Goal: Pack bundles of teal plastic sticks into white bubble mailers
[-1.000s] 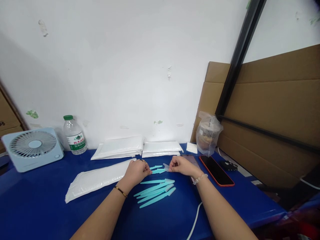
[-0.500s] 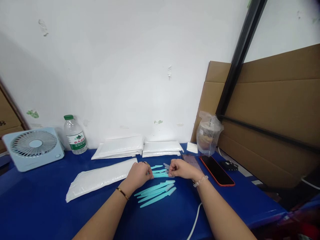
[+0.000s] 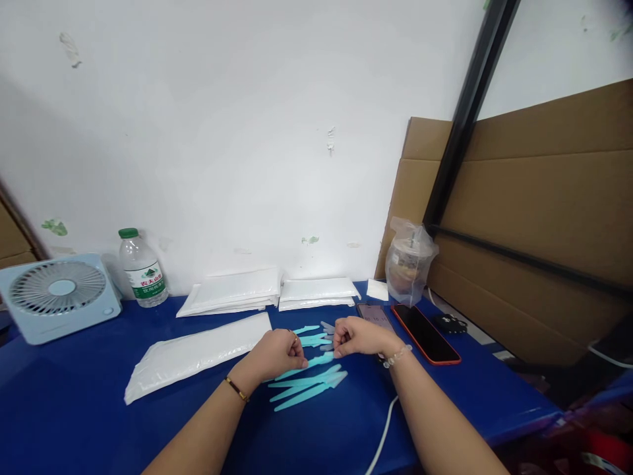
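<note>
Pinched at its near edge by my left hand (image 3: 287, 351) is a turquoise knife-shaped strip (image 3: 316, 361), slanting above the blue tabletop. The fingertips of my right hand (image 3: 353, 336) are closed at the strip's right end; a small clear piece may be between them, too small to tell. Several more turquoise strips (image 3: 302, 397) lie fanned out just below the hands. Others (image 3: 312, 340) lie beyond, between the two hands, with greyish translucent pieces (image 3: 327, 328) beside them, partly hidden by my right hand.
White padded packets (image 3: 232, 291) lie along the wall, and a long one (image 3: 198, 353) is left of my hands. A fan (image 3: 62, 290) and bottle (image 3: 148, 280) stand left. Right are phones (image 3: 426, 335), a bagged cup (image 3: 408, 267) and a white cable (image 3: 383, 439).
A turquoise strip from the near group has been taken between my hands. My left hand has moved slightly nearer, and the whole view has shifted a little.
</note>
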The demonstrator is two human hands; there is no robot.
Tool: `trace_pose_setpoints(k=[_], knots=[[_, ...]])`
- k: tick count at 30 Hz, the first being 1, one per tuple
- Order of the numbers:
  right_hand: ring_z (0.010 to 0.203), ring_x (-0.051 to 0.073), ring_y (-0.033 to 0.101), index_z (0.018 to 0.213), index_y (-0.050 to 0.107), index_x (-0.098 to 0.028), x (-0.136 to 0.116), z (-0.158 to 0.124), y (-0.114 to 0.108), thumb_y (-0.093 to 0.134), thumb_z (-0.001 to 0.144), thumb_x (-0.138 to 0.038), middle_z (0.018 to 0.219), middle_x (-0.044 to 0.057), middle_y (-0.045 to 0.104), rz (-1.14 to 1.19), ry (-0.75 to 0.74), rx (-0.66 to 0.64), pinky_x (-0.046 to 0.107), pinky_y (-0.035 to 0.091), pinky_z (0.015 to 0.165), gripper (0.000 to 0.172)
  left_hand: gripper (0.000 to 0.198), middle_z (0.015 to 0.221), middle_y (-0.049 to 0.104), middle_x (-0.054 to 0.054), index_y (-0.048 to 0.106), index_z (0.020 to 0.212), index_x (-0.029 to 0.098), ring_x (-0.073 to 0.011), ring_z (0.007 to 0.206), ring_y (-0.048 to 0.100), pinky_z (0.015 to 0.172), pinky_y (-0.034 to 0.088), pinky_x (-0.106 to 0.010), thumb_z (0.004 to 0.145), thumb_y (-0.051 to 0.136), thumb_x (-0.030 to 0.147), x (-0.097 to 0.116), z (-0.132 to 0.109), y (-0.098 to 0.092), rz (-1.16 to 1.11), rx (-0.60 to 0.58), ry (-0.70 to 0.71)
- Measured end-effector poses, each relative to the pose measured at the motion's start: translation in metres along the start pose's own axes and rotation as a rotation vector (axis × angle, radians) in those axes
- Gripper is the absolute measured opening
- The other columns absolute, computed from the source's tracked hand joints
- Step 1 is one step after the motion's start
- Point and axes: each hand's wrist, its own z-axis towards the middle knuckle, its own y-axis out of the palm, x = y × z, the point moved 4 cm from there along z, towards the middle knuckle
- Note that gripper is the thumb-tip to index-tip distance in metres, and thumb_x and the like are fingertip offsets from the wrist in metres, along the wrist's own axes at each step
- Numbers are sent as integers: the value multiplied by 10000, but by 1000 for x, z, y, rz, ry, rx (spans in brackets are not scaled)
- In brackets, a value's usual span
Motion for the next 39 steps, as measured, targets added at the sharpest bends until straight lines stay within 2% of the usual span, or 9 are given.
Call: trace_pose_setpoints(k=[7,11,15,18,21,26,31,36,39], knots=[[697,134,537,731,673,-167,12,2,-13,704,684,-312,762,5,590,-26,67,259,217,390,602,155,205,753,681,-1,643,654,210,-150,683,578,614,329,-240,746,561,375,-15,3,-14,98,124,-53],[711,136,527,762,683,-185,2,1,-13,646,743,-289,798,13,584,-103,16,345,232,390,631,112,221,781,679,-11,642,726,210,-157,708,585,604,340,-234,773,529,394,-20,6,-12,44,126,-57],[719,139,522,793,670,-192,-9,2,-6,637,743,-236,814,16,568,-109,-19,380,236,389,641,74,186,799,658,-10,647,758,216,-154,730,573,644,342,-251,798,503,327,-19,7,-16,133,231,-55],[749,141,522,823,655,-201,-18,1,-3,635,733,-179,821,11,559,-148,-37,454,248,385,691,95,170,846,632,-4,639,884,237,-157,750,565,668,347,-259,756,565,321,-18,3,-22,164,289,-84],[739,136,524,759,658,-201,-28,1,5,627,760,-227,793,1,558,-164,-48,393,270,374,742,40,268,885,603,12,642,917,270,-155,772,562,669,357,-246,679,654,393,-12,-1,-21,120,211,-4],[722,137,528,702,674,-208,-38,6,26,748,647,-420,738,-29,544,-189,-58,149,340,327,872,232,160,809,607,13,686,751,254,-148,724,559,630,341,-243,675,657,392,-6,-4,-11,164,45,39],[710,128,537,670,655,-187,-30,8,18,722,700,-290,758,-20,578,-201,-22,183,331,340,858,126,170,814,628,0,685,735,233,-148,732,566,623,346,-235,706,620,388,-9,0,-12,108,91,-1],[675,130,535,733,673,-169,-12,-1,-3,698,702,-267,800,20,594,-67,45,289,222,388,597,106,213,840,638,-15,665,774,227,-172,784,574,651,360,-242,694,631,422,-14,3,-13,81,190,-105],[688,128,525,762,699,-179,-18,-7,-3,739,656,-363,802,11,582,-14,-47,184,214,393,582,216,329,840,631,-13,650,840,223,-173,762,568,623,359,-242,665,642,502,-9,1,-12,24,218,-79]])
